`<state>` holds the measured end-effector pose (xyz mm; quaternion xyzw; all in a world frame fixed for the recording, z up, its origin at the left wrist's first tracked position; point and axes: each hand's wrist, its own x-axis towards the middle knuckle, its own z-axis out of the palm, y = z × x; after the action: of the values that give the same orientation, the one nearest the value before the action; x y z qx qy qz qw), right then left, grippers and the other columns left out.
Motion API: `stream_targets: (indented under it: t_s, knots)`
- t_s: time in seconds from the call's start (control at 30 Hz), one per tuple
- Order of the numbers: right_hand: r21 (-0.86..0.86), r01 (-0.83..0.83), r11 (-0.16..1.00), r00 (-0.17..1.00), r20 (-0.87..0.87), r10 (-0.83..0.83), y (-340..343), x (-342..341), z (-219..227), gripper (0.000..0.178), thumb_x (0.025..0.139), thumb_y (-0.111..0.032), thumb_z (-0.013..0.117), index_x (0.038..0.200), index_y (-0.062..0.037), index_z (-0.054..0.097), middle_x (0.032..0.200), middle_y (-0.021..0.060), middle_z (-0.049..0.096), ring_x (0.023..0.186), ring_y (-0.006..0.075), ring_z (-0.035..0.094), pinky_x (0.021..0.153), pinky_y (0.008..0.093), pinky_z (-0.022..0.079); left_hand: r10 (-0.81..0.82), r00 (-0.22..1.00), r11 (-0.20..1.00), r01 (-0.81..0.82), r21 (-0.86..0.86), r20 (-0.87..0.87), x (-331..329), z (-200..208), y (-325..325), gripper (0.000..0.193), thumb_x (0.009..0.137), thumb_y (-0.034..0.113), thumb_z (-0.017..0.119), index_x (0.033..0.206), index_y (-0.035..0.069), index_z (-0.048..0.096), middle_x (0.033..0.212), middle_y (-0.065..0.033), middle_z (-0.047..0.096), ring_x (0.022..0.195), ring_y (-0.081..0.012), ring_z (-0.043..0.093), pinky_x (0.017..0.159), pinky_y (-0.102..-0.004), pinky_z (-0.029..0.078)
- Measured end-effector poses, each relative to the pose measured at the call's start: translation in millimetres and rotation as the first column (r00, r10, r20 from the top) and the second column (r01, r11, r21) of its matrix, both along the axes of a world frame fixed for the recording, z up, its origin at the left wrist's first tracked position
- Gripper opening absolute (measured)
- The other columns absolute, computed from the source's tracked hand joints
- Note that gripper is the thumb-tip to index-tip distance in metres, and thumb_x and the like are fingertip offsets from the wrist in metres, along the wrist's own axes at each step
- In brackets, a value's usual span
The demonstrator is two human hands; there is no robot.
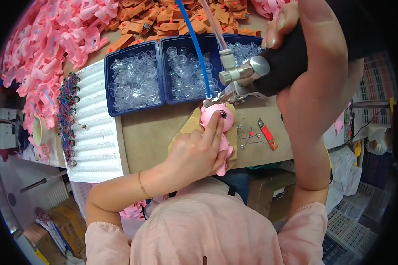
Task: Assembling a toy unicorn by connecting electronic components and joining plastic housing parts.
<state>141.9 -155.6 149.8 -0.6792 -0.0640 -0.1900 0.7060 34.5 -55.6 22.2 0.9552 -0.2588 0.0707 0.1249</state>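
My left hand (192, 152) holds a pink plastic animal-shaped toy (226, 124) down, its index and middle fingers laid across the head beside a dark eye. The other fingers curl by the toy's body. Under the toy sits a tan block-like holder (181, 134). My right hand (316, 62) is wrapped around the black body of a power tool (284, 57), which looks like an air screwdriver, with silver metal fittings and hoses. Its metal nose meets the top of the toy's head; the exact contact spot is hidden. A blue tube (194, 37) runs down to that nose.
Blue bins (162, 75) of clear plastic parts stand behind the toy. A white ridged tray (95, 128) and bundled wired parts (67, 119) lie left. Pink shells (44, 66) and orange parts (177, 20) pile up behind. A red cutter (268, 136) and small screws lie right.
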Motion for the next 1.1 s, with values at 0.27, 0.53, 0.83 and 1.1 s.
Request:
stream_targets:
  t_s: [0.27,0.53,0.83,1.1]
  knots:
    - [-0.067,-0.024,0.997,0.999,0.035,0.026,4,-8,6,0.028,0.082,-0.014,0.060,0.104,0.0035,0.053,0.062,0.0025,0.053,0.051,0.0106,0.051,0.049,0.0234,0.041,0.034,0.998,0.996,-0.038,-0.080,-0.051,-2,0,1,0.053,0.077,0.032,0.059,0.118,-0.002,0.056,0.126,-0.0150,0.053,0.056,-0.0184,0.056,0.052,-0.0288,0.050]
    - [0.103,-0.426,0.899,0.885,0.255,0.391,-61,-22,48,0.028,0.090,-0.028,0.045,0.082,-0.0019,0.048,0.075,0.0062,0.047,0.064,0.0165,0.045,0.062,0.0303,0.040,-0.058,0.998,0.998,0.058,-0.009,-0.014,0,-2,11,0.060,0.072,0.023,0.059,0.125,-0.002,0.050,0.131,-0.0141,0.050,0.062,-0.0146,0.058,0.053,-0.0252,0.048]
    - [0.183,-0.489,0.853,0.863,0.248,0.441,-46,-41,1,0.023,0.088,-0.020,0.048,0.083,0.0019,0.050,0.072,0.0075,0.049,0.061,0.0160,0.048,0.059,0.0295,0.042,-0.028,0.999,0.999,0.030,0.040,-0.044,0,-3,12,0.061,0.071,0.022,0.060,0.125,-0.003,0.049,0.132,-0.0155,0.048,0.067,-0.0173,0.060,0.055,-0.0280,0.051]
    - [-0.018,-0.286,0.958,0.913,0.297,0.278,-40,-27,-12,0.016,0.086,-0.012,0.053,0.086,0.0043,0.052,0.069,0.0083,0.051,0.056,0.0150,0.049,0.056,0.0284,0.043,-0.024,0.999,0.999,0.025,0.035,-0.031,-2,-10,9,0.055,0.073,0.022,0.059,0.122,-0.001,0.051,0.130,-0.0140,0.049,0.076,-0.0193,0.063,0.058,-0.0289,0.052]
